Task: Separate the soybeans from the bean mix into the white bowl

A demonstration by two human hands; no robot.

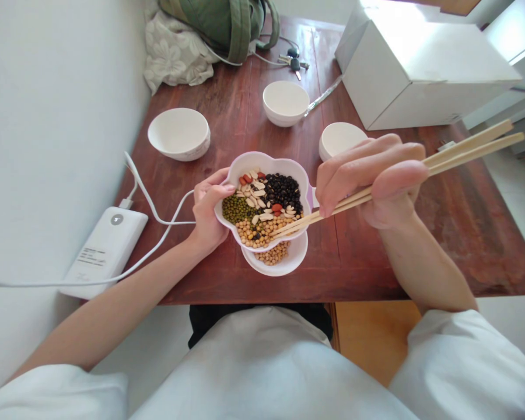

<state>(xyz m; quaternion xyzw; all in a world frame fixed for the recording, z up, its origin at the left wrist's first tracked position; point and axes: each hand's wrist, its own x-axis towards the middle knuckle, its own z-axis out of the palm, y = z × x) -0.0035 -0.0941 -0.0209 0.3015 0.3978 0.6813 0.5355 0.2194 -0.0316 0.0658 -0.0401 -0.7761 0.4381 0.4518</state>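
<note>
A flower-shaped dish (266, 160) of sorted beans (262, 204) is gripped at its rim by the curled left hand (207, 213), partly over a white bowl (291, 262) of soybeans. Slim wooden chopsticks (468, 151) are pinched in the closed right hand (376, 181), their tips above the dish. Smooth bowls (179, 134), a cardboard box (420, 76) and a white power bank (105, 251) with tiny, unreadable print stand on the reddish wooden table (464, 233).

we record the following count: one left hand (207, 213) and one right hand (376, 181); two wooden chopsticks (468, 146); one flower-shaped divided dish (266, 162); four white bowls (178, 134), one of these beneath the dish; one white power bank (105, 251); one white carton (420, 76); one green backpack (219, 23); one bunch of keys (293, 61).
</note>
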